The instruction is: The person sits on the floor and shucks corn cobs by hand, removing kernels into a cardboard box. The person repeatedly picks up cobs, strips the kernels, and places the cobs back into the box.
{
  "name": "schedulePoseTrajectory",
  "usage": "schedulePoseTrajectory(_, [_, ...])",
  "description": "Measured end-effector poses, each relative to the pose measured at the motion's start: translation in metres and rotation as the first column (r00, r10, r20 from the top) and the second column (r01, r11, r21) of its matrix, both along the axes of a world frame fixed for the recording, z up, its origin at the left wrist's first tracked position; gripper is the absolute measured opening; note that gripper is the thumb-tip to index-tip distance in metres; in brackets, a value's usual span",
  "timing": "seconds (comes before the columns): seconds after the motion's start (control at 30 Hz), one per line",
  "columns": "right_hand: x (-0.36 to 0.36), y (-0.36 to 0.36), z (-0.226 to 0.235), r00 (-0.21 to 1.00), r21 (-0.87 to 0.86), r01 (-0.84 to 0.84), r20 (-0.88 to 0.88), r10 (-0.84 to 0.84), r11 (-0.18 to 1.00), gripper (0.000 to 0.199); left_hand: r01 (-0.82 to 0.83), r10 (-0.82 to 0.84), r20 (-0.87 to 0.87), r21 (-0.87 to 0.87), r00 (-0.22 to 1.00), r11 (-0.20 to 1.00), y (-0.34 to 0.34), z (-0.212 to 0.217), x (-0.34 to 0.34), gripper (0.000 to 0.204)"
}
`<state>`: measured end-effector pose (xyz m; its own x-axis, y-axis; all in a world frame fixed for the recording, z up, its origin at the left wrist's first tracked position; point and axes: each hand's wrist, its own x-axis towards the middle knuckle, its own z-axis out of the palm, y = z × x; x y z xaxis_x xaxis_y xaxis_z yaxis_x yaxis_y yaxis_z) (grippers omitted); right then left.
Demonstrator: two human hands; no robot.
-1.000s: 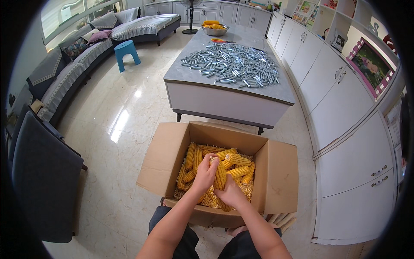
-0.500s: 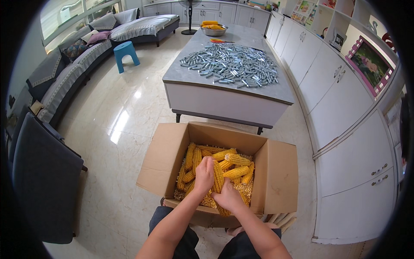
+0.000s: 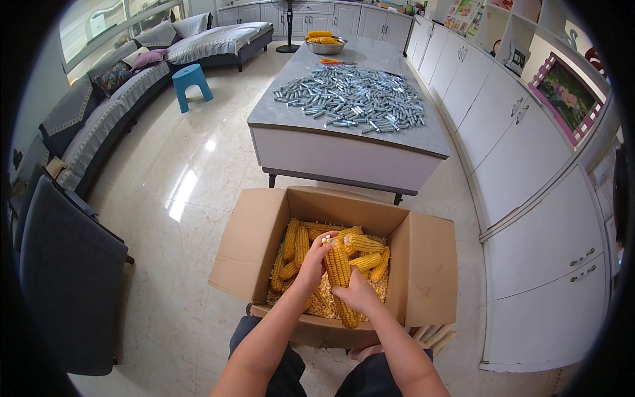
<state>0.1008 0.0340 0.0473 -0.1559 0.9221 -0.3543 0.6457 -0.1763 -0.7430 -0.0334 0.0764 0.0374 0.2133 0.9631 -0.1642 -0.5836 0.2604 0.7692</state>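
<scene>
The right hand [image 3: 357, 292] is wrapped firmly around the lower part of a corn ear [image 3: 338, 264], thumb across it, keeping it tilted over the cardboard box [image 3: 433, 271]. Just beyond that grip, the left hand [image 3: 312, 268], more curled half a second ago, has loosened beside the ear's upper end, pale kernels [image 3: 325, 239] now showing at its fingers (pinched or not, I cannot tell), suggesting they are coming off there. Farther past the grip lie other ears [image 3: 366, 263].
</scene>
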Motion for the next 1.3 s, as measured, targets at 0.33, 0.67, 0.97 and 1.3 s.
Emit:
schedulePoseTrajectory(0.33, [-0.016,-0.010,0.017,0.994,-0.101,0.007,0.112,0.004,0.995,0.062,-0.184,0.202,-0.252,0.094,0.946,0.978,-0.003,-0.015,0.007,0.020])
schedulePoseTrajectory(0.67, [-0.018,-0.010,0.017,0.985,-0.126,0.001,0.170,0.020,0.992,0.065,-0.160,0.146,-0.123,-0.110,0.982,0.981,0.002,-0.024,0.003,0.027])
schedulePoseTrajectory(0.97, [-0.010,-0.008,0.009,0.999,-0.061,0.025,0.049,-0.022,0.998,0.061,-0.151,0.244,-0.431,0.239,0.869,0.959,-0.004,-0.020,0.010,0.025])
schedulePoseTrajectory(1.3, [-0.022,-0.019,0.003,0.989,-0.053,0.038,0.143,-0.030,0.998,0.060,-0.246,0.323,-0.536,0.213,0.780,0.946,-0.005,-0.024,0.012,0.030])
